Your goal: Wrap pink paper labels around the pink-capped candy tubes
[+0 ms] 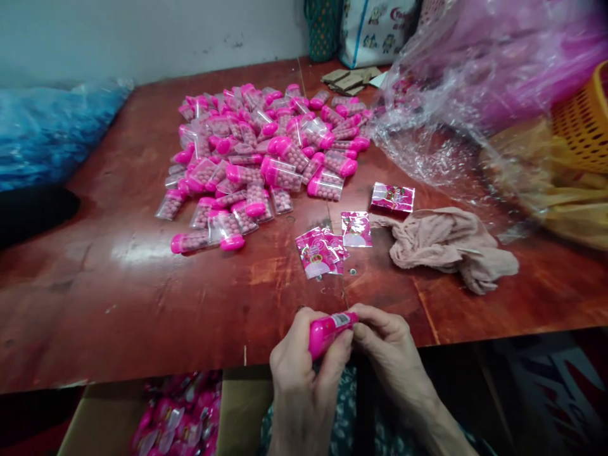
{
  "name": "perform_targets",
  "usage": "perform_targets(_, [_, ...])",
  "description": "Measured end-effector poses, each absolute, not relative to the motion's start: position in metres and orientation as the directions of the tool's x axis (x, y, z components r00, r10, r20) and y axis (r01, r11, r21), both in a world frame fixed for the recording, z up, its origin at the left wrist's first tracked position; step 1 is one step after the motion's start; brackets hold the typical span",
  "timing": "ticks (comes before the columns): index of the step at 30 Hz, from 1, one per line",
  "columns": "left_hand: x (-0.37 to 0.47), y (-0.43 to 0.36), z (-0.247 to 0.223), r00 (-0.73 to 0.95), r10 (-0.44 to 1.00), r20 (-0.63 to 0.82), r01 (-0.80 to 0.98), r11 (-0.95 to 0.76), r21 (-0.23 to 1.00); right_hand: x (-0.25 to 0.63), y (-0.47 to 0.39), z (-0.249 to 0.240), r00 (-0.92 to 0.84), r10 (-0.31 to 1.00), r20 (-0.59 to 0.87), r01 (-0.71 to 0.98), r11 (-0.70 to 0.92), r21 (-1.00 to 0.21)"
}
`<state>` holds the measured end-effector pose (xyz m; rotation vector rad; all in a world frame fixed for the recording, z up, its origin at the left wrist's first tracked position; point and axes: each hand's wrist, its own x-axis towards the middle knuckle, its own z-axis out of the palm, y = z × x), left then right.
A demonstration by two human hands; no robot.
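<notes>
My left hand is closed around a small pink candy container, which lies tilted and shows a white label with a barcode. At its right end, the thumb and fingers of my right hand pinch its edge; whether they grip anything thin there is hidden. Just beyond my hands lie several shiny pink printed sachets, with a single sachet beside them. A thicker stack of sachets sits farther back. Behind these spreads a big heap of clear candy containers with pink caps and pale pink balls inside.
A crumpled cloth lies right on the red-brown table. Clear plastic wrap and an orange basket crowd the right side. A blue plastic bag is at left. Below the edge stands a cardboard box of pink pieces.
</notes>
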<state>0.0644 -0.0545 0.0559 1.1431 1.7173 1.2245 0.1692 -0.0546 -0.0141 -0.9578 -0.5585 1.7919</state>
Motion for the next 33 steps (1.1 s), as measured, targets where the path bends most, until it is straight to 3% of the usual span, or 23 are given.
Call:
perform_targets(5, [0.062, -0.056, 0.047, -0.320, 0.932, -0.167, 0.147, 0.223, 0.964, 0.167, -0.055, -0.015, -0.180, 0.915, -0.360, -0.543, -0.398, -0.740])
perform_targets(9, [0.051, -0.059, 0.027, -0.186, 0.912, -0.365, -0.247, 0.316, 0.916, 0.161, -0.058, -0.009, -0.112, 0.927, -0.358, -0.520, -0.362, -0.774])
perform_targets(11, [0.045, -0.059, 0.017, -0.118, 0.916, -0.382, -0.443, 0.296, 0.847, 0.157, -0.059, -0.004, -0.047, 0.942, -0.332, -0.481, -0.312, -0.819])
perform_targets(14, [0.041, -0.054, 0.006, -0.067, 0.918, -0.390, -0.591, 0.279, 0.757, 0.152, -0.059, 0.002, 0.060, 0.964, -0.260, -0.413, -0.213, -0.885])
perform_targets(20, [0.050, -0.045, 0.003, -0.039, 0.885, -0.464, -0.644, 0.333, 0.689, 0.146, -0.058, 0.001, 0.169, 0.966, -0.193, -0.318, -0.132, -0.939])
perform_targets(25, [0.047, -0.045, -0.001, -0.043, 0.874, -0.483, -0.585, 0.370, 0.722, 0.152, -0.060, -0.002, 0.105, 0.979, -0.177, -0.225, -0.150, -0.963])
perform_targets(29, [0.044, -0.047, -0.002, -0.038, 0.862, -0.506, -0.565, 0.399, 0.722, 0.162, -0.056, 0.004, 0.020, 0.996, -0.090, -0.085, -0.088, -0.993])
perform_targets(33, [0.047, -0.047, 0.002, -0.052, 0.838, -0.543, -0.584, 0.416, 0.697, 0.172, -0.051, 0.006, 0.018, 1.000, -0.025, -0.052, -0.024, -0.998])
